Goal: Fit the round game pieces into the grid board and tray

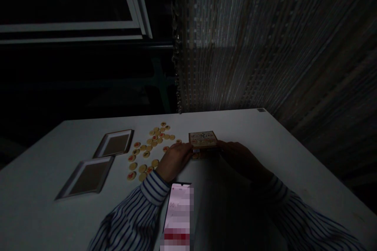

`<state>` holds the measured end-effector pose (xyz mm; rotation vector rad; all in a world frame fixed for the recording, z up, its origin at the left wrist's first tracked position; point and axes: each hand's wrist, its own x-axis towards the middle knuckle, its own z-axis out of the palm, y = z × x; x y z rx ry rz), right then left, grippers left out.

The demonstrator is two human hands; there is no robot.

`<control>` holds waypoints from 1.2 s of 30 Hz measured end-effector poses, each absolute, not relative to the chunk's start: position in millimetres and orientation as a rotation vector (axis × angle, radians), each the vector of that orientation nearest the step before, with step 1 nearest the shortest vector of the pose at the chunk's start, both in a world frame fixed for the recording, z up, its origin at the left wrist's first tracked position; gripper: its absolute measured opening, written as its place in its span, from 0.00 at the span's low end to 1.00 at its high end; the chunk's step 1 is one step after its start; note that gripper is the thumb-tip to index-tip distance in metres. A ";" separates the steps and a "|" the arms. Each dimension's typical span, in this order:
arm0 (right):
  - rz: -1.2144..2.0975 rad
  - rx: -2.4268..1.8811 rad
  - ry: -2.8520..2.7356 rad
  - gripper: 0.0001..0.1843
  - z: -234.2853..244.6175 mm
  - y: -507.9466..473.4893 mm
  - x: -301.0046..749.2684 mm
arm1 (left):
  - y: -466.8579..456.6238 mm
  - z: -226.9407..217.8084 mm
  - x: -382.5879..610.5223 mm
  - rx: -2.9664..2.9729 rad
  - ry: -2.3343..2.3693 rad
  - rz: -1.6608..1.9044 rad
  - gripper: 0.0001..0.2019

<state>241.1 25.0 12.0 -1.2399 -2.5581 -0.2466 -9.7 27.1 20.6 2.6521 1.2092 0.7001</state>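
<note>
A small printed cardboard box (202, 140) is at the middle of the white table, its patterned top facing up and a barcode label on its near side. My left hand (176, 159) grips its near left corner with curled fingers. From the other side, my right hand (241, 159) holds the right edge; its fingers are dark and partly hidden. Many round wooden Chinese chess pieces (146, 154) lie scattered left of the box, some with red characters, others looking blank. Several of them are close beside my left hand and cuff.
Two shallow open trays or lids, a far one (132, 141) and a near one (107, 172), rest on the table's left part. A lit phone (180, 194) lies between my forearms. Beyond the table (235, 119) hangs a string curtain (229, 55). The room is dim.
</note>
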 end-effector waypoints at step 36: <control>-0.524 -1.054 -2.607 0.23 -28.6 13.4 248.8 | 19.3 -18.1 -5.4 2.731 1.304 0.646 0.11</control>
